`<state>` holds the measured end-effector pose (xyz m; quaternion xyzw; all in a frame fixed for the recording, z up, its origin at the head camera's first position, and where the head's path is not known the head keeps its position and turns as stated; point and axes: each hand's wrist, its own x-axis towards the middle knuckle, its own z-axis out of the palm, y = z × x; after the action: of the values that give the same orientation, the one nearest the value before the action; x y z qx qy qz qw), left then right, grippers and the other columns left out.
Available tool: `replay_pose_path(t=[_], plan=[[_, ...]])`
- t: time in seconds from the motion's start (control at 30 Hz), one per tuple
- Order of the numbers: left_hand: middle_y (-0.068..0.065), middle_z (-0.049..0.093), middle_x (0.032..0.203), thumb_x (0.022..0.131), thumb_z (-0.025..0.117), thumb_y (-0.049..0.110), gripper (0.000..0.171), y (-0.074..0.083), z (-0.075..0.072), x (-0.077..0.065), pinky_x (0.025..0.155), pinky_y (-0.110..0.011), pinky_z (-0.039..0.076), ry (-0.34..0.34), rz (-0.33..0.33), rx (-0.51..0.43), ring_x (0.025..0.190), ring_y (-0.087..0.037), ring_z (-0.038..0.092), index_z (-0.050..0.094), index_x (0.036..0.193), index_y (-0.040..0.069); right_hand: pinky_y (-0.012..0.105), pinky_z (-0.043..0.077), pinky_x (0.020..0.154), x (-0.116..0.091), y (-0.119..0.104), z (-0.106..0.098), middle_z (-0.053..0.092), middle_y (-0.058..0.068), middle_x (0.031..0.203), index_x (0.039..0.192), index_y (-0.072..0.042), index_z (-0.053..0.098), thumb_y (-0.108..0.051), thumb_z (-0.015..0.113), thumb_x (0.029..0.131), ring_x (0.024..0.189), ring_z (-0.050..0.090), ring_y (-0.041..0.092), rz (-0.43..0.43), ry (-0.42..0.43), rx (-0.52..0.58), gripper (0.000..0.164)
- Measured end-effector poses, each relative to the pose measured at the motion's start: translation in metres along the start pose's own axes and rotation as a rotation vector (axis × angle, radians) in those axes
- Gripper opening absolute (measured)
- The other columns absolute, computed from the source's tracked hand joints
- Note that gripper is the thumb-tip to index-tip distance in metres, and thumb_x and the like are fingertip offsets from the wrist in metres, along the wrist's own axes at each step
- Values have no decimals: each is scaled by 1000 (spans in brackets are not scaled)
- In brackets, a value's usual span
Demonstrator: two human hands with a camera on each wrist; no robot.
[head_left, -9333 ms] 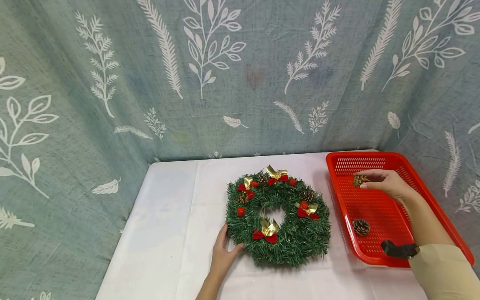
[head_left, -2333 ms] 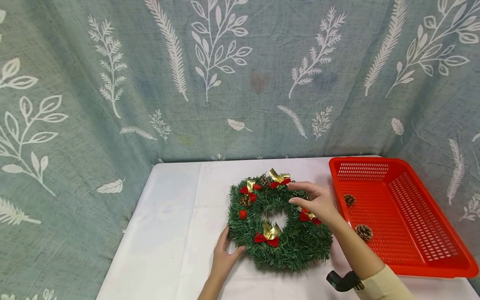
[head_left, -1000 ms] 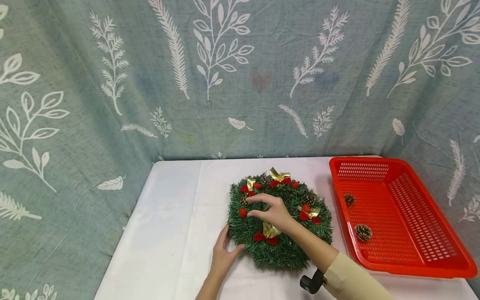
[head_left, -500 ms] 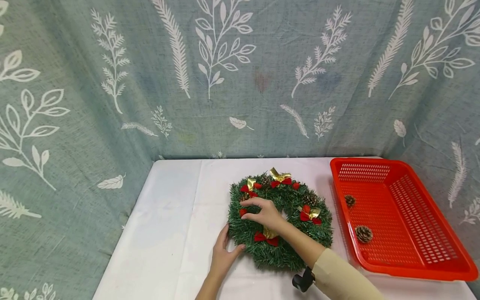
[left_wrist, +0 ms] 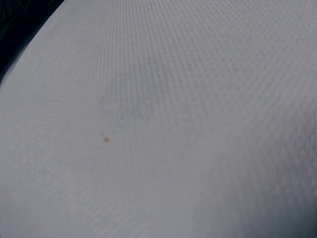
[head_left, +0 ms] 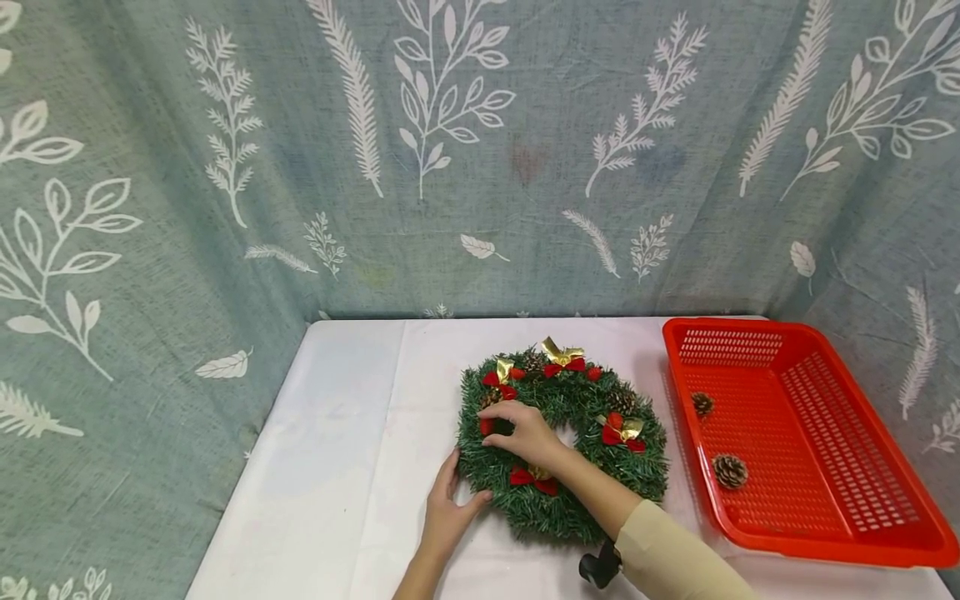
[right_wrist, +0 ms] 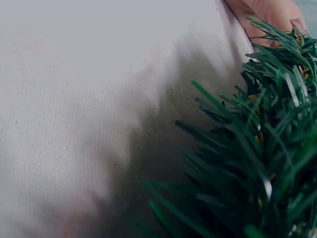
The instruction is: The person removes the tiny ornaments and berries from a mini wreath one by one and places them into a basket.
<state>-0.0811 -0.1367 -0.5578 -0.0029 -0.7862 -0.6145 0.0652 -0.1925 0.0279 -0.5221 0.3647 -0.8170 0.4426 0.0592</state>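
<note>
A green Christmas wreath [head_left: 566,517] lies on the white table, with red-and-gold bows, pinecones and red berry ornaments on it. My left hand [head_left: 446,517] rests against its lower left edge, thumb and fingers spread and touching the needles. Above the wreath's left side is my right hand [head_left: 525,433], thumb and forefinger curved with a gap between the tips. A red berry [head_left: 487,426] shows in that gap; whether the fingers touch it is unclear. Part of the left hand [right_wrist: 267,17] appears beyond the needles in the right wrist view. Only tablecloth [left_wrist: 163,124] fills most of the left wrist view.
A red plastic basket [head_left: 862,546] stands at the right with a small pinecone [head_left: 702,404] and a larger pinecone [head_left: 730,472] in it. A leaf-patterned curtain [head_left: 420,250] hangs behind and beside the table. A black wrist camera [head_left: 600,567] sits under the right sleeve.
Earlier my right hand held a pinecone over the basket; two pinecones lie there now. It then moved left across the wreath and lower to the red berry. The left hand stays put.
</note>
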Motion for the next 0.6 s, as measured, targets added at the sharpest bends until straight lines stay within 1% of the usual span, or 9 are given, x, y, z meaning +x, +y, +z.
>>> replay_pose_path(t=[0.17, 0.3, 0.43, 0.53, 0.6], plan=[[-27, 34, 146, 74, 79, 9, 84, 0, 0, 1, 111, -32, 31, -7, 7, 13, 135, -37, 33, 32, 141, -10, 36, 56, 91, -1, 3, 5, 69, 8, 109, 110, -6, 69, -15, 81, 74, 105, 62, 24, 15, 24, -51, 39], [-28, 33, 146, 75, 79, 9, 84, -4, 1, 2, 111, -30, 33, -9, -2, 26, 135, -38, 33, 31, 141, -10, 36, 57, 88, 1, 0, 6, 69, 7, 107, 108, -6, 69, -16, 80, 75, 103, 62, 24, 59, 12, -69, 36], [-25, 33, 147, 74, 80, 7, 85, -23, 3, 4, 111, -20, 32, 7, -6, 13, 136, -37, 32, 31, 143, -7, 32, 58, 82, 4, -5, 5, 68, 6, 102, 103, -7, 69, -14, 78, 77, 96, 64, 22, 93, -3, -55, 28], [-24, 33, 147, 74, 80, 9, 86, -37, 5, 6, 110, -14, 31, 17, 15, 18, 135, -37, 33, 32, 143, -5, 30, 59, 79, 6, -7, 3, 67, 6, 99, 102, -6, 69, -12, 78, 77, 92, 64, 21, 94, -14, -49, 27], [-25, 35, 146, 73, 80, 11, 85, -40, 5, 6, 109, -14, 32, 21, 45, 26, 134, -39, 34, 33, 142, -6, 30, 59, 78, 7, -8, 3, 66, 5, 99, 103, -6, 70, -13, 78, 77, 91, 63, 21, 91, -29, -60, 28]])
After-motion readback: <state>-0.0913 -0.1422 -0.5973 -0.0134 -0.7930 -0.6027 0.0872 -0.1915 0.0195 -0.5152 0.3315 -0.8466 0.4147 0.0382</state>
